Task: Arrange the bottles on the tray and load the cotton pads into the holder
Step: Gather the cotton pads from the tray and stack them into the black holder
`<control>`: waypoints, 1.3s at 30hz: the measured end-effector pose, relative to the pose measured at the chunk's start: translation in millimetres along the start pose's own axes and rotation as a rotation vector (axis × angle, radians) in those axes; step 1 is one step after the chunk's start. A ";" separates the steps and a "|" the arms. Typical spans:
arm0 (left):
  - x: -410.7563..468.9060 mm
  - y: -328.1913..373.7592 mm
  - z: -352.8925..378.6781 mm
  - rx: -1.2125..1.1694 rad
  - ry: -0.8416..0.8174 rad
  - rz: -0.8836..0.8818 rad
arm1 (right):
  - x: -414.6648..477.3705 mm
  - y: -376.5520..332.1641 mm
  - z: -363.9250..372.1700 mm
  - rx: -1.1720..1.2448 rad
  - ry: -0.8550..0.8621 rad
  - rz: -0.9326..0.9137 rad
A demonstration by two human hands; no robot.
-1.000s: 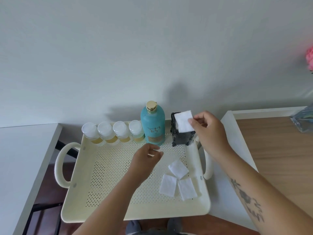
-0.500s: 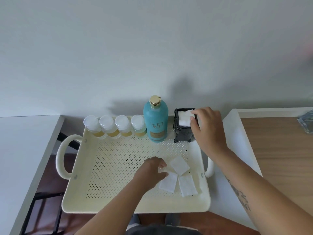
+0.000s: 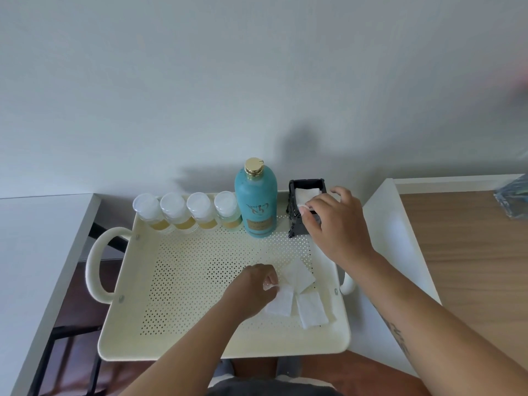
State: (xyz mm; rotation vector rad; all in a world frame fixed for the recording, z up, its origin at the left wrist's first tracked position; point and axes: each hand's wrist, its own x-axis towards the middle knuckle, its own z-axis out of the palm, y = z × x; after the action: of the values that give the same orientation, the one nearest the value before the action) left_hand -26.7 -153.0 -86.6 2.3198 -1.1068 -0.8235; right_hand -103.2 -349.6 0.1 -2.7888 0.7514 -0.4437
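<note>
A cream perforated tray (image 3: 183,281) holds a row of several small clear bottles (image 3: 185,212) with white caps along its back edge. A tall teal bottle (image 3: 255,201) with a gold cap stands to their right. At the back right corner is the black holder (image 3: 297,224), with a white cotton pad (image 3: 305,194) lying in its open top. My right hand (image 3: 337,224) covers the holder's front, fingers spread and thumb tip on that pad. Three loose square pads lie at the tray's front right. My left hand (image 3: 254,290) pinches the corner of the nearest pad (image 3: 281,304).
A white tabletop (image 3: 34,252) lies left of the tray, and a white-edged wooden surface (image 3: 468,252) lies to its right. A bluish transparent object (image 3: 514,195) sits at the far right edge. A plain wall rises just behind the tray. Dark floor shows below the gaps.
My right hand lowered a pad into the holder and now rests over it. My left hand moved from mid-tray down to the loose pads and closed on one.
</note>
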 end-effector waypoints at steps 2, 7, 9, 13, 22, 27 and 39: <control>-1.6 0.2 -6.0 -0.069 0.018 -0.025 | -0.9 0.3 1.1 0.005 -0.002 0.004; -2.2 11.5 -24.8 -0.192 0.086 -0.008 | -1.8 1.1 3.7 0.009 -0.016 0.017; 0.5 18.5 -32.1 -0.265 0.120 -0.019 | -2.4 1.1 4.2 0.009 -0.013 0.013; 7.2 32.6 -49.6 -0.468 0.204 -0.059 | -2.9 2.6 4.1 0.083 0.016 0.014; 21.5 71.4 -82.7 -0.812 0.283 -0.025 | -16.9 -4.7 -12.7 0.355 0.163 0.093; 28.0 87.7 -87.2 -0.891 0.266 0.018 | -18.4 -11.5 -22.4 0.585 0.055 0.220; 23.2 56.3 -47.2 -0.555 0.226 -0.127 | 30.4 4.3 -22.8 0.638 0.014 0.465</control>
State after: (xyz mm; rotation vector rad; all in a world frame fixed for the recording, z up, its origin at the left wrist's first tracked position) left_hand -13.6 -198.3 -25.7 1.9599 -0.5486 -0.7707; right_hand -87.9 -372.0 27.1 -1.9543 1.0099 -0.5010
